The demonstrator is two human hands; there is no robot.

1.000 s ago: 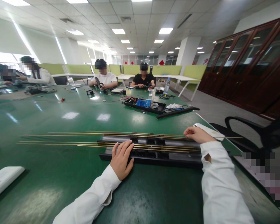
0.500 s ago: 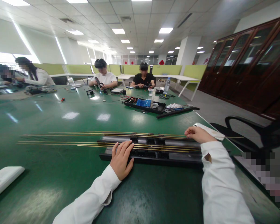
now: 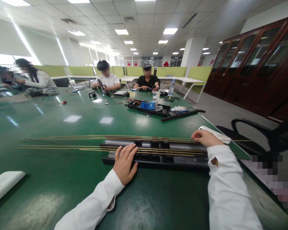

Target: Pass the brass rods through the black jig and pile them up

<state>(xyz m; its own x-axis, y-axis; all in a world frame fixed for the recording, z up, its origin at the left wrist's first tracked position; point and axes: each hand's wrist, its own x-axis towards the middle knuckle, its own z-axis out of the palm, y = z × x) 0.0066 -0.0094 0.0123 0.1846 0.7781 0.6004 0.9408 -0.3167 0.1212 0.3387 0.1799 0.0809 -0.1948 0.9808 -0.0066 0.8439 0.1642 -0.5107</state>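
Note:
A long black tray-like frame [image 3: 156, 165] with clear strips lies across the green table before me. Several thin golden rods [image 3: 50, 147] run lengthwise over it, their left ends reaching past it above the table. My left hand [image 3: 124, 164] rests on the near rods and the frame's left part, fingers stretched out. Toward the right end, my right hand [image 3: 205, 138] has its thumb and fingertips pinched on a thin golden rod [image 3: 241, 140], which sticks out to the right past the hand. The exact grip point is small and partly hidden.
A white flat object [image 3: 222, 136] lies behind my right hand, another white object [image 3: 4, 185] at the left edge. Further back are a black tray [image 3: 163, 111] with blue pieces, a black strip [image 3: 182, 115] and a bottle [image 3: 171, 88]. Several people sit around the table.
My right hand has shifted very slightly to the right, with the pinched rod. My left hand stays in place on the rods.

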